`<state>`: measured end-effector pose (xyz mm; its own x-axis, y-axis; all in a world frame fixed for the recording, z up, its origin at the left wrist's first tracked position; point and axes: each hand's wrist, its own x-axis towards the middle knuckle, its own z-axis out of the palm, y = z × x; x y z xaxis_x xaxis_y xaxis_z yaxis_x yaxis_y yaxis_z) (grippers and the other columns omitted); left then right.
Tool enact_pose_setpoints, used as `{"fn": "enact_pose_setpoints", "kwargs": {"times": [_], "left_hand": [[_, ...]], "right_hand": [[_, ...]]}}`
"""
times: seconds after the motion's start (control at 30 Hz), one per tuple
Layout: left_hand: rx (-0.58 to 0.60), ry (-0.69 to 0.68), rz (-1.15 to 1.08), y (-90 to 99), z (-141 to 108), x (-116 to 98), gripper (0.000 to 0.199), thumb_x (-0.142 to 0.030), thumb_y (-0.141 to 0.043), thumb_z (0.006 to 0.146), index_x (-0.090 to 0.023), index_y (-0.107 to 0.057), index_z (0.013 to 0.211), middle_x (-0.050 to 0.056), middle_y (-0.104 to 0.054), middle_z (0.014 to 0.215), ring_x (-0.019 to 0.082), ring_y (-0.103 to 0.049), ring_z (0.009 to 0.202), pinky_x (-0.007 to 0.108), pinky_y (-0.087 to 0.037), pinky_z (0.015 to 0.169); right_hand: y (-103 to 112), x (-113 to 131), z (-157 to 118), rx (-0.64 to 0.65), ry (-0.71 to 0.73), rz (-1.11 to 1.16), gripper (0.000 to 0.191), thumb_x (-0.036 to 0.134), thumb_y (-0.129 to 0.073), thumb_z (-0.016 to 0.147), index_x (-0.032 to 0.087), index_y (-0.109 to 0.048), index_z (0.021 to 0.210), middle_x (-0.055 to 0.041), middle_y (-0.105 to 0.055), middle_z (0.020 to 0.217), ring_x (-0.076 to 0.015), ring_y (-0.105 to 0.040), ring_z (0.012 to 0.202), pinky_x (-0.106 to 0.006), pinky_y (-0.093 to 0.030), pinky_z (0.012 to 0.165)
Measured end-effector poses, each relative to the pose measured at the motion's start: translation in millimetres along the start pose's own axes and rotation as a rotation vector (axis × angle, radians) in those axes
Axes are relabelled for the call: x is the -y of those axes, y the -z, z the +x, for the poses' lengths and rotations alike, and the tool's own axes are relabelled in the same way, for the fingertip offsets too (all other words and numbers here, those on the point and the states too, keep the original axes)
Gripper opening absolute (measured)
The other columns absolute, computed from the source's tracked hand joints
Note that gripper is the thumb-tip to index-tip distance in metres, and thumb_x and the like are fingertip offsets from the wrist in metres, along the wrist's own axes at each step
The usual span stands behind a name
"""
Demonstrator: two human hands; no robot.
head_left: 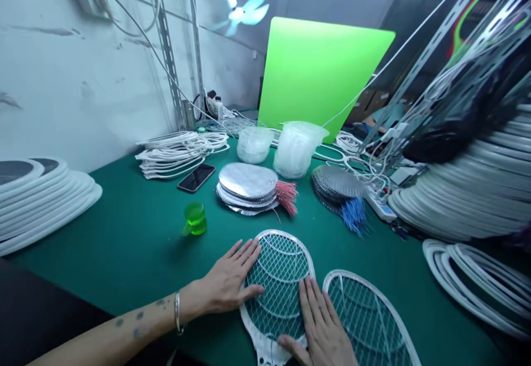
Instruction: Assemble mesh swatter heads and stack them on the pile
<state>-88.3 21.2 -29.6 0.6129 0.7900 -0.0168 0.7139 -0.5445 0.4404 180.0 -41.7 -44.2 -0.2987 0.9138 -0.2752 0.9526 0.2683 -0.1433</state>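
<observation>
My left hand (226, 280), a metal bangle on its wrist, lies flat against the left rim of a white electric fly swatter head (277, 250), its thumb over the wire mesh. My right hand (321, 324) presses on the lower part of the same mesh with its fingers spread. The swatter's handle end is hidden below the picture's edge. To the right, a second white swatter head (369, 322) lies on the green mat (124, 261), nearly touching the first and apart from my right hand's fingers.
Beyond my hands lie a stack of silver mesh plates with red wires (246, 183), another with blue wires (338, 186), a smartphone (197, 178), a green cup (194, 219) and clear plastic tubs (296, 150). White oval frames (41, 205) stack at the left; more (456, 189) stand right.
</observation>
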Motion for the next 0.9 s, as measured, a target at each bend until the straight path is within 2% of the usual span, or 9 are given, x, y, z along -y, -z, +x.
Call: {"fn": "enact_pose_setpoints", "kwargs": {"times": [0.07, 0.13, 0.17, 0.23, 0.3, 0.4, 0.5, 0.6, 0.9], "left_hand": [[-0.057, 0.046, -0.075, 26.8, 16.5, 1.1, 0.063, -0.060, -0.027, 0.098, -0.031, -0.017, 0.153, -0.001, -0.021, 0.159, 0.024, -0.021, 0.146, 0.044, -0.022, 0.118], [-0.192, 0.208, -0.105, 61.4, 47.9, 5.6, 0.056, -0.058, -0.022, 0.099, -0.036, -0.024, 0.151, -0.005, -0.030, 0.156, 0.022, -0.028, 0.143, 0.040, -0.030, 0.114], [-0.247, 0.327, -0.076, 77.7, 68.1, 10.3, 0.056, -0.058, -0.022, 0.098, -0.035, -0.030, 0.149, -0.004, -0.032, 0.155, 0.024, -0.027, 0.144, 0.041, -0.029, 0.114], [-0.296, 0.509, 0.014, 100.9, 110.5, 24.7, 0.059, -0.053, -0.024, 0.098, -0.023, -0.036, 0.148, 0.003, -0.024, 0.158, 0.029, -0.009, 0.148, 0.048, -0.008, 0.119], [-0.297, 0.620, 0.029, 107.8, 145.5, 43.9, 0.063, -0.048, -0.027, 0.098, -0.013, -0.033, 0.149, 0.012, -0.012, 0.160, 0.036, 0.005, 0.146, 0.057, 0.006, 0.115], [-0.237, 0.713, -0.013, 95.5, 170.5, 70.8, 0.069, -0.054, -0.030, 0.094, -0.014, -0.030, 0.150, 0.016, -0.011, 0.159, 0.045, 0.004, 0.144, 0.068, 0.006, 0.109], [-0.210, 0.729, -0.035, 79.6, 170.9, 85.9, 0.071, -0.063, -0.022, 0.092, -0.024, -0.025, 0.152, 0.011, -0.009, 0.160, 0.044, 0.004, 0.144, 0.070, 0.005, 0.108], [-0.213, 0.716, -0.036, 74.5, 166.6, 89.9, 0.073, -0.066, -0.017, 0.091, -0.027, -0.022, 0.153, 0.008, -0.005, 0.161, 0.042, 0.006, 0.144, 0.068, 0.006, 0.109], [-0.235, 0.697, -0.069, 74.7, 166.8, 90.0, 0.073, -0.065, -0.018, 0.092, -0.025, -0.023, 0.153, 0.009, -0.005, 0.161, 0.043, 0.010, 0.144, 0.067, 0.008, 0.110]], "right_hand": [[18.7, -3.5, 2.0, 0.114, 0.017, 0.051, 0.091, 0.076, -0.043, 0.079, 0.020, -0.030, 0.149, -0.0119, -0.019, 0.154, -0.0388, -0.019, 0.141, -0.064, -0.019, 0.112], [50.8, -7.3, 6.7, 0.147, 0.052, 0.122, 0.079, 0.072, -0.045, 0.082, 0.028, -0.035, 0.147, -0.0099, -0.032, 0.151, -0.0395, -0.025, 0.140, -0.071, -0.014, 0.110], [70.9, -8.6, 12.5, 0.119, 0.078, 0.154, 0.070, 0.069, -0.046, 0.084, 0.031, -0.043, 0.143, -0.0090, -0.043, 0.146, -0.0391, -0.031, 0.138, -0.073, -0.011, 0.109], [114.5, -8.2, 35.6, -0.034, 0.149, 0.186, 0.047, 0.061, -0.049, 0.088, 0.035, -0.063, 0.124, -0.0056, -0.064, 0.128, -0.0361, -0.044, 0.132, -0.073, -0.004, 0.109], [155.4, -2.5, 75.2, -0.229, 0.231, 0.146, 0.028, 0.052, -0.052, 0.091, 0.035, -0.072, 0.100, -0.0005, -0.072, 0.110, -0.0303, -0.054, 0.121, -0.068, 0.000, 0.111], [196.4, 12.7, 153.2, -0.347, 0.132, -0.002, 0.025, 0.046, -0.050, 0.094, 0.033, -0.071, 0.097, 0.0027, -0.072, 0.107, -0.0228, -0.057, 0.113, -0.055, -0.010, 0.113], [210.2, 24.5, 224.2, -0.309, -0.011, -0.096, 0.024, 0.042, -0.054, 0.092, 0.027, -0.071, 0.099, -0.0026, -0.071, 0.105, -0.0258, -0.054, 0.116, -0.056, -0.018, 0.110], [211.4, 27.3, 267.2, -0.213, -0.103, -0.175, 0.028, 0.043, -0.059, 0.089, 0.019, -0.067, 0.102, -0.0068, -0.067, 0.110, -0.0267, -0.054, 0.115, -0.056, -0.031, 0.105], [218.9, 26.8, 291.4, 0.010, -0.067, -0.338, 0.033, 0.038, -0.059, 0.091, 0.017, -0.059, 0.116, -0.0083, -0.060, 0.120, -0.0228, -0.059, 0.105, -0.046, -0.049, 0.090]]}}
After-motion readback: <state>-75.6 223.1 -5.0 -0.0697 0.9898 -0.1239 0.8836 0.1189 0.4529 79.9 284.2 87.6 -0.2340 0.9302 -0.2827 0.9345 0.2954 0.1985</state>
